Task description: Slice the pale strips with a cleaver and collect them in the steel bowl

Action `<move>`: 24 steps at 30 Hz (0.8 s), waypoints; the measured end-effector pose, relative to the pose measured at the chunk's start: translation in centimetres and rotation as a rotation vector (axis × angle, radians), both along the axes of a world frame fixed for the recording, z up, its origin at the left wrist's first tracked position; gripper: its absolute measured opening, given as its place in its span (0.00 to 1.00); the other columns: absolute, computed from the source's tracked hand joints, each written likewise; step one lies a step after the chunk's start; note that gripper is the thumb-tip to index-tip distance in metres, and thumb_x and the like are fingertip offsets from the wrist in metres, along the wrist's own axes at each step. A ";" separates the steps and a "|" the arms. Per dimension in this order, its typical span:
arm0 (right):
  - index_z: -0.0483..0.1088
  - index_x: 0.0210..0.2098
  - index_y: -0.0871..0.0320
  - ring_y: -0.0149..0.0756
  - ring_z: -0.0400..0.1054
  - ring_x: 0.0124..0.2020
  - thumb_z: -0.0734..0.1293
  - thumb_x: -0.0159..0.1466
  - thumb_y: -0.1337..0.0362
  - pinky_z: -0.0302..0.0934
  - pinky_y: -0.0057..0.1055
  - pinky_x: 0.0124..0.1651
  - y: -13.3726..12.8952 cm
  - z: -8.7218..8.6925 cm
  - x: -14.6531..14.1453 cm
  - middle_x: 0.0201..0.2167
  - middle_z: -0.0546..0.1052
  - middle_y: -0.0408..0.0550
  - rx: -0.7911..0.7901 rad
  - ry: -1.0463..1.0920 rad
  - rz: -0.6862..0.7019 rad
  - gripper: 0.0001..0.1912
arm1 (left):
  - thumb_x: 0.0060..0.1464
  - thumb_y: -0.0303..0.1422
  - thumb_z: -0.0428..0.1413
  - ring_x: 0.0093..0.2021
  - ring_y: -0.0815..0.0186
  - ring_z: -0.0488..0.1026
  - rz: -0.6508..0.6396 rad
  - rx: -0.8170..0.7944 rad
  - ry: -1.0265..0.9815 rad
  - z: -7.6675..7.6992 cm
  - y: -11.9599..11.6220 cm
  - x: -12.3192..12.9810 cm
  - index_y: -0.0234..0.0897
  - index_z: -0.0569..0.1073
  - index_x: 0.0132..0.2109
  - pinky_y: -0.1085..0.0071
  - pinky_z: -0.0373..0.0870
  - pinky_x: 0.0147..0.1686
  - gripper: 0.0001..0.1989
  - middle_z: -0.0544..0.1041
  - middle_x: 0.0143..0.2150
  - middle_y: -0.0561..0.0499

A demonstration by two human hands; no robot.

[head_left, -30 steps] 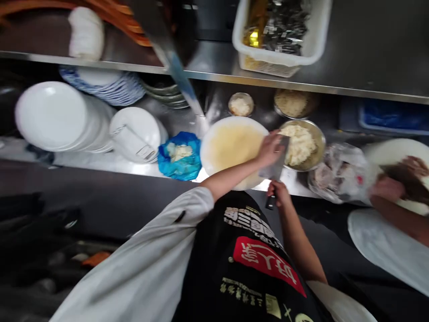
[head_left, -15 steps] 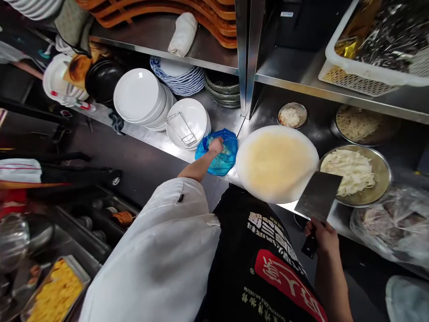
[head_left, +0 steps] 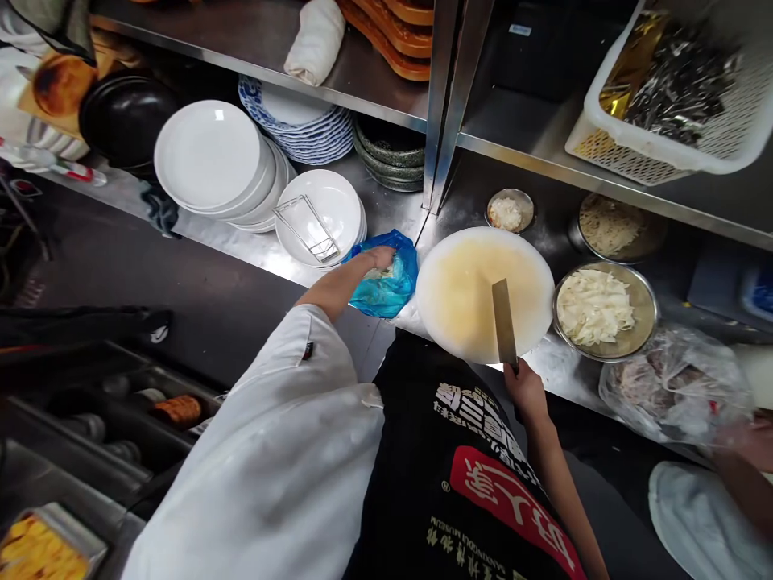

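Note:
My left hand (head_left: 382, 257) reaches into the mouth of a blue plastic bag (head_left: 390, 295) with pale food inside. Its fingers curl downward, and what they grip is hidden. A cleaver (head_left: 505, 322) is in my right hand (head_left: 524, 390), closed around the handle. The blade stands nearly edge-on over the near right part of a round white cutting board (head_left: 435, 310), whose middle is stained yellowish. Whether the blade touches the board I cannot tell. Right of the board sits a metal bowl (head_left: 651, 322) of pale sliced food (head_left: 595, 306).
White plates (head_left: 208, 157) and blue-patterned plates (head_left: 295, 113) are stacked at left. A wire rack (head_left: 307, 229) lies on another plate stack. Behind the board stands a small bowl (head_left: 510, 211). A clear bag (head_left: 676, 387) lies at right, near another person's hand (head_left: 749, 439). A shelf (head_left: 543, 169) overhangs the counter.
My right hand has brought the cleaver leftward over the board and turned its blade from flat to edge-on. My left hand remains at the blue bag. The view has shifted right.

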State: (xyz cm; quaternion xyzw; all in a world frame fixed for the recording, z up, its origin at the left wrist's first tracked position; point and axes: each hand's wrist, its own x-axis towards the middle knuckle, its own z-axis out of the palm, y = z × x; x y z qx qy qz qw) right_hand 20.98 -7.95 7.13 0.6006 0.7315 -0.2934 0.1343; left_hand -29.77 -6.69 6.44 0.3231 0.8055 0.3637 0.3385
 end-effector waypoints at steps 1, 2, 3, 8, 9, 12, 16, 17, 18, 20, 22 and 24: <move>0.72 0.49 0.58 0.42 0.71 0.33 0.59 0.70 0.55 0.50 0.30 0.32 -0.1 -0.1 0.0 0.36 0.80 0.57 -0.002 0.000 0.001 0.18 | 0.51 0.26 0.59 0.28 0.70 0.70 -0.037 -0.028 -0.019 -0.3 0.8 -0.9 0.35 0.71 0.29 0.78 0.70 0.43 0.05 0.71 0.21 0.58; 0.72 0.49 0.58 0.43 0.71 0.33 0.58 0.70 0.55 0.50 0.31 0.33 -0.1 -0.2 0.0 0.36 0.80 0.57 -0.006 0.001 0.003 0.18 | 0.48 0.24 0.59 0.27 0.69 0.70 -0.077 -0.052 -0.044 -0.5 1.3 -1.8 0.36 0.71 0.28 0.77 0.71 0.42 0.05 0.70 0.20 0.58; 0.72 0.50 0.59 0.43 0.71 0.34 0.58 0.70 0.55 0.51 0.31 0.33 -0.1 -0.4 0.1 0.36 0.80 0.57 -0.008 0.002 0.004 0.18 | 0.47 0.23 0.59 0.26 0.69 0.70 -0.111 -0.066 -0.071 -0.7 1.6 -2.7 0.36 0.72 0.28 0.76 0.71 0.41 0.06 0.71 0.20 0.58; 0.71 0.51 0.58 0.46 0.73 0.36 0.58 0.70 0.54 0.53 0.31 0.34 0.0 -0.9 0.0 0.38 0.80 0.58 -0.015 0.027 -0.001 0.19 | 0.51 0.26 0.58 0.25 0.67 0.72 -0.073 0.023 -0.246 0.1 0.3 -5.1 0.36 0.75 0.34 0.71 0.74 0.34 0.03 0.75 0.26 0.54; 0.71 0.50 0.58 0.46 0.73 0.37 0.58 0.69 0.54 0.53 0.31 0.34 0.0 -1.0 -0.1 0.39 0.80 0.58 -0.014 0.036 -0.006 0.18 | 0.52 0.27 0.58 0.25 0.67 0.72 -0.041 0.045 -0.278 0.6 0.1 -5.0 0.36 0.75 0.35 0.69 0.74 0.33 0.02 0.75 0.27 0.53; 0.71 0.50 0.57 0.46 0.73 0.37 0.59 0.69 0.54 0.55 0.31 0.34 0.0 -1.3 -0.4 0.39 0.80 0.58 -0.010 0.063 -0.023 0.18 | 0.54 0.30 0.59 0.27 0.66 0.74 0.018 0.119 -0.327 2.6 0.0 -4.4 0.35 0.75 0.37 0.67 0.76 0.34 0.03 0.75 0.29 0.52; 0.71 0.46 0.57 0.45 0.73 0.36 0.60 0.68 0.54 0.55 0.31 0.34 0.2 -1.7 -0.5 0.37 0.80 0.57 -0.023 0.081 -0.051 0.16 | 0.56 0.33 0.60 0.31 0.63 0.76 0.028 0.214 -0.344 5.2 1.0 -2.4 0.35 0.74 0.39 0.65 0.77 0.35 0.06 0.75 0.31 0.51; 0.71 0.45 0.57 0.45 0.73 0.36 0.60 0.67 0.54 0.55 0.31 0.34 0.2 -1.8 -0.5 0.36 0.79 0.57 -0.021 0.093 -0.061 0.15 | 0.56 0.34 0.60 0.33 0.63 0.77 0.053 0.227 -0.342 5.6 1.5 -1.6 0.35 0.74 0.39 0.65 0.77 0.36 0.07 0.75 0.31 0.51; 0.71 0.44 0.57 0.44 0.73 0.35 0.60 0.67 0.54 0.55 0.31 0.33 0.3 -1.8 -0.5 0.36 0.79 0.56 -0.019 0.114 -0.074 0.15 | 0.57 0.34 0.60 0.34 0.62 0.77 0.085 0.236 -0.338 5.9 2.1 -0.7 0.35 0.73 0.40 0.65 0.77 0.36 0.07 0.75 0.32 0.51; 0.71 0.42 0.56 0.43 0.72 0.33 0.60 0.66 0.53 0.56 0.31 0.32 0.4 -1.8 -0.4 0.33 0.79 0.54 -0.034 0.180 -0.118 0.15 | 0.58 0.35 0.59 0.37 0.62 0.78 0.149 0.257 -0.338 6.0 3.8 1.6 0.36 0.72 0.42 0.65 0.77 0.38 0.08 0.75 0.33 0.51; 0.70 0.38 0.56 0.41 0.70 0.28 0.60 0.65 0.51 0.56 0.31 0.30 0.6 -1.7 -0.3 0.27 0.77 0.50 -0.090 0.267 -0.189 0.15 | 0.60 0.35 0.57 0.39 0.61 0.78 0.170 0.285 -0.372 5.8 6.1 4.7 0.36 0.72 0.43 0.65 0.77 0.39 0.08 0.75 0.34 0.51; 0.68 0.33 0.54 0.39 0.67 0.23 0.60 0.65 0.49 0.56 0.31 0.28 0.8 -1.4 -0.2 0.21 0.74 0.46 -0.144 0.349 -0.260 0.16 | 0.61 0.36 0.55 0.40 0.61 0.79 0.142 0.301 -0.469 5.5 8.6 8.5 0.36 0.72 0.44 0.65 0.77 0.39 0.09 0.75 0.34 0.51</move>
